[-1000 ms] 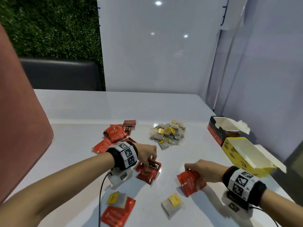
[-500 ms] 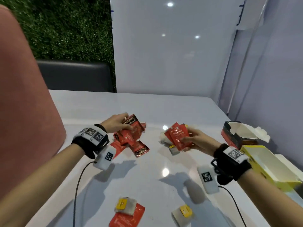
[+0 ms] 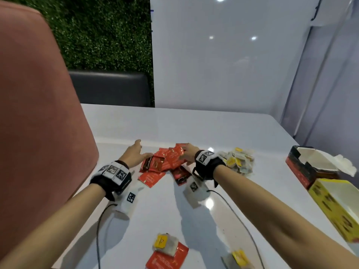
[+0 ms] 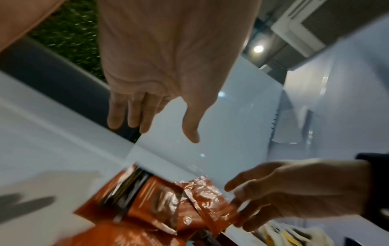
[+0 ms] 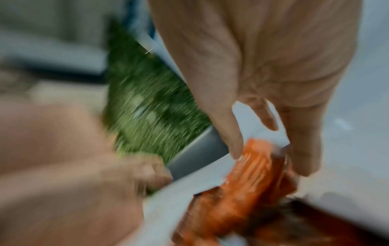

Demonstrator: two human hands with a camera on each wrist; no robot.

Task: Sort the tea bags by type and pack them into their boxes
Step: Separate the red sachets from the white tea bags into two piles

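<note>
Both hands are now lowering onto the red pile (image 3: pixel 165 164) at frame centre, sachets no longer lifted.
Left hand (image 3: pixel 134 155) is spreading empty; right hand (image 3: pixel 187 153) is pinching a sachet (image 4: pixel 212 199), adding it for its box.

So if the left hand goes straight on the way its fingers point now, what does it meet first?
The left hand points away over the bare white table; its way looks free up to the far edge, then the dark grey seat back. Depth is uncertain. The red sachet pile lies to its right.

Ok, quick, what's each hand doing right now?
Left hand: open, fingers straight, holding nothing.
Right hand: pinching a red foil tea sachet over the red pile.
</note>
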